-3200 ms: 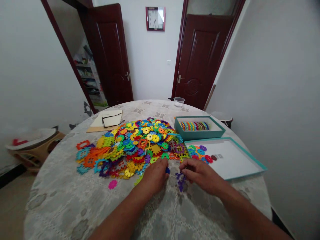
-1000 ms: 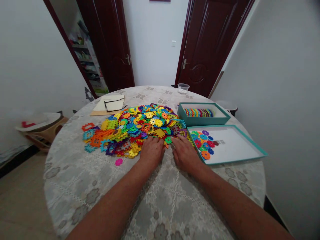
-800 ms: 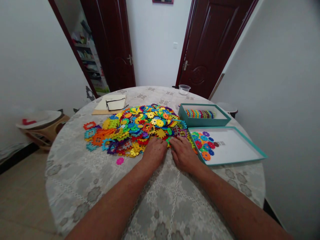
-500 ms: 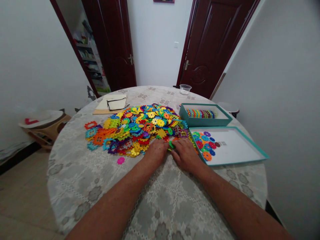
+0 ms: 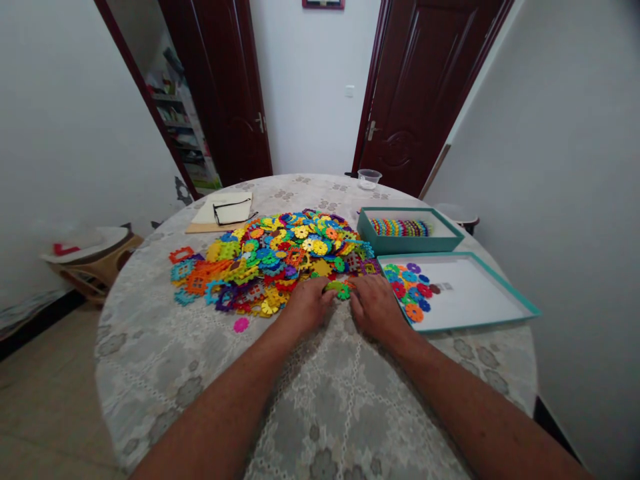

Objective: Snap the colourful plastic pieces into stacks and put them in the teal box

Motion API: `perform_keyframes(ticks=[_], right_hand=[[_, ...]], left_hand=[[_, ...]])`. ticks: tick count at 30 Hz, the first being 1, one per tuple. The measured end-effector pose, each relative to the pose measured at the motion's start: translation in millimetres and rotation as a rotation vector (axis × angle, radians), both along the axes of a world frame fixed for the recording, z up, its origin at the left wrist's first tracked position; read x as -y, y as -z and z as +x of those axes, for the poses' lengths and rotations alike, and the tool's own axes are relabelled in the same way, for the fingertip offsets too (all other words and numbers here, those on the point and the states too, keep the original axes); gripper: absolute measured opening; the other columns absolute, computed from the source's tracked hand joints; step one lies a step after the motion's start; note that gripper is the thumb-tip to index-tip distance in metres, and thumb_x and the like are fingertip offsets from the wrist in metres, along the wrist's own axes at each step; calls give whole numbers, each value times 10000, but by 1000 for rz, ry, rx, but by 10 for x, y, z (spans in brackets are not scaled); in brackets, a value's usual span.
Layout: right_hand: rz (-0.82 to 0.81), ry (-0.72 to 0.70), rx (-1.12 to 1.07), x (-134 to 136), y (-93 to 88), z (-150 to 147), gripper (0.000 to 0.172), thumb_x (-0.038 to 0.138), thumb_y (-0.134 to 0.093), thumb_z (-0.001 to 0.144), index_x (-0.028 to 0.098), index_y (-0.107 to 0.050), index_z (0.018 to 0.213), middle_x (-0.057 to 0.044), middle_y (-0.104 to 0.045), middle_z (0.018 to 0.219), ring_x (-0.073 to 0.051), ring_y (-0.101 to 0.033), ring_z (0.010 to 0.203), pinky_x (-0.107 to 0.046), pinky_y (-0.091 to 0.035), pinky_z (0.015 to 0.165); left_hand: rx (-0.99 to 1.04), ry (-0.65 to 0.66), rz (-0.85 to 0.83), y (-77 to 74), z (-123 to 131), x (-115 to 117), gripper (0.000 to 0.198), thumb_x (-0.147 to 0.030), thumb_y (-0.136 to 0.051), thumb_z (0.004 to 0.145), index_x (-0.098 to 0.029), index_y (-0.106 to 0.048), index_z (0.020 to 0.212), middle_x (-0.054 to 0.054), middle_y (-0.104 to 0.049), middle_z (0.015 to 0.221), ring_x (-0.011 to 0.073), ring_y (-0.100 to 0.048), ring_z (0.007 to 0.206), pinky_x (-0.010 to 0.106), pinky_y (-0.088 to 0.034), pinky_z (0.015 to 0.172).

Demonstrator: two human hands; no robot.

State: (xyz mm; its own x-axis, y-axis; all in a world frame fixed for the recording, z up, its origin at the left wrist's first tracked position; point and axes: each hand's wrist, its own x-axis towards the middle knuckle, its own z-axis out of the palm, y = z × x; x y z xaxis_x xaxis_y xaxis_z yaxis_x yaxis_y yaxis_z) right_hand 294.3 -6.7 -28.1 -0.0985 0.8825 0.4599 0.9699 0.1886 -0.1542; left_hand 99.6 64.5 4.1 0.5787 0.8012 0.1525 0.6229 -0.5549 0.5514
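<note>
A heap of brightly coloured plastic building pieces (image 5: pixel 280 250), notched discs and square frames, lies on the table in front of me. At its near right edge are both my hands. My left hand (image 5: pixel 307 307) is closed, thumb and fingers around the edge of a yellow-green notched disc (image 5: pixel 331 285). Right beside that piece, in the gap between my hands, a green notched disc (image 5: pixel 343 291) shows its face. My right hand (image 5: pixel 376 305) rests palm down by the green disc, thumb and fingers somewhat apart; its fingertips are partly hidden, and I make out nothing held.
Several loose discs (image 5: pixel 415 311) lie at the left side of a white, teal-edged box lid (image 5: pixel 475 293). Behind it, a teal box (image 5: pixel 415 244) contains rows of discs. A pink disc (image 5: pixel 241 325) lies alone. Glasses (image 5: pixel 231 221) rest on papers; a clear cup (image 5: pixel 369 179) stands far back.
My hands have drawn slightly apart. The green disc has turned from edge-on to showing its face, and the yellow-green piece beside it now shows more.
</note>
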Motion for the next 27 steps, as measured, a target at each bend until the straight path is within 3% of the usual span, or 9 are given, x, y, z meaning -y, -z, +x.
perform_keyframes(ticks=[2,4,10,13,16,21,24,27], right_hand=[[24,-45,-27,16,3,-30,382,262,-599,981,171,-608,1352,-153,-680,1289,-319,-527,1228,-501,-369,1098],[6,-84,-20,28,5,-66,416,274,-629,970,202,-594,1378,-130,-672,1345,-328,-498,1280,-524,-335,1138],[-16,-78,59,30,-35,-111,148,241,-596,988,235,-680,1110,-94,-727,1152,-295,-551,1147,-543,-293,1160],[-4,-46,43,23,-67,-70,153,197,-521,1003,205,-673,980,-103,-718,989,-272,-582,1001,-494,-371,1079],[26,-60,-154,42,-107,-17,228,226,-446,1040,191,-665,986,-111,-707,979,-255,-612,952,-408,-457,938],[-28,-83,-609,165,-217,2,201,329,-479,1045,224,-650,1035,-50,-719,942,-217,-656,863,-335,-500,786],[-89,-79,-763,226,-259,-7,204,369,-506,1031,227,-653,1029,-26,-708,891,-202,-651,812,-318,-503,732],[-167,-150,-852,235,-244,-17,200,395,-538,1009,227,-647,999,-12,-693,868,-183,-640,785,-299,-503,705]], left_hand=[[34,-35,-26,-19,-11,1,214,-326,-565,991,-193,-630,835,29,-680,811,178,-605,759,281,-400,687],[70,-64,-39,-28,-13,-5,227,-305,-510,1010,-199,-594,827,24,-667,810,171,-596,753,281,-397,689],[180,-102,-169,-53,-24,-63,329,-296,-401,1034,-211,-533,745,6,-635,714,157,-590,684,274,-404,659],[227,-137,-195,-82,-44,-87,320,-341,-456,1013,-208,-541,734,-7,-624,675,150,-574,649,265,-393,630],[266,-135,-212,-116,-50,-80,298,-369,-522,977,-204,-547,731,-26,-599,641,140,-546,618,251,-373,597],[264,17,-298,-150,-30,-5,273,-411,-615,916,-190,-614,755,-33,-621,640,124,-532,594,235,-363,568],[232,157,-409,-151,-22,46,270,-427,-634,903,-185,-647,784,-30,-658,660,115,-544,582,223,-364,550],[240,220,-537,-158,-17,87,316,-494,-629,913,-187,-650,842,-19,-693,684,120,-592,585,213,-405,544]])
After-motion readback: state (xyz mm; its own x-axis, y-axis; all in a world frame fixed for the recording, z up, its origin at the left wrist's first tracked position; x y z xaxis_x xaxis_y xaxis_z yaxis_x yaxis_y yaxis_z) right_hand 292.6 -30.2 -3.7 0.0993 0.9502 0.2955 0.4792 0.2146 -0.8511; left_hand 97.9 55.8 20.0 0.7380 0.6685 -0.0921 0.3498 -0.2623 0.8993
